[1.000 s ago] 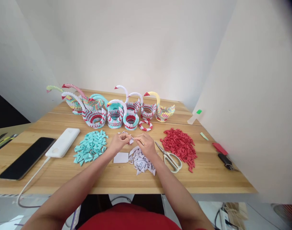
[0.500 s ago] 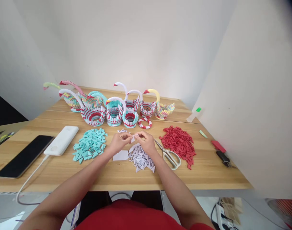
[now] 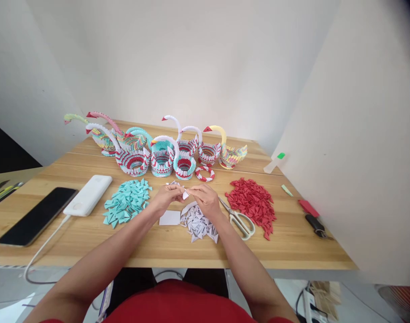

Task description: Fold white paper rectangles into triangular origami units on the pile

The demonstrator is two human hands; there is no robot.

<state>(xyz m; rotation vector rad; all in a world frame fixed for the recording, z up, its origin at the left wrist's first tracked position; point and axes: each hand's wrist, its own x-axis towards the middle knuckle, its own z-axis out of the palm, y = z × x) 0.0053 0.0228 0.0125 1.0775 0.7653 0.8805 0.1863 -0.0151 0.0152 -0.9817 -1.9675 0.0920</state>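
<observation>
A small white piece of paper is pinched between my two hands above the middle of the table. My left hand grips its left side, fingers closed. From the right, my right hand presses on it with fingers together; its fingertips partly cover the paper. Below the hands lies a pile of folded white paper triangles, and beside it a flat white paper sheet. To the right of my right hand rest white-handled scissors. A few more white pieces lie partly hidden behind my left hand.
Turquoise folded pieces are heaped at left, red ones at right. Several paper swans stand behind, near a red-and-white paper ring. A phone and a cabled white power bank lie left; a black-handled cutter lies right.
My right fingers have shifted from holding the paper's edge to lying flatter against it. The paper has tilted and sits slightly lower and to the left. The camera view has moved slightly.
</observation>
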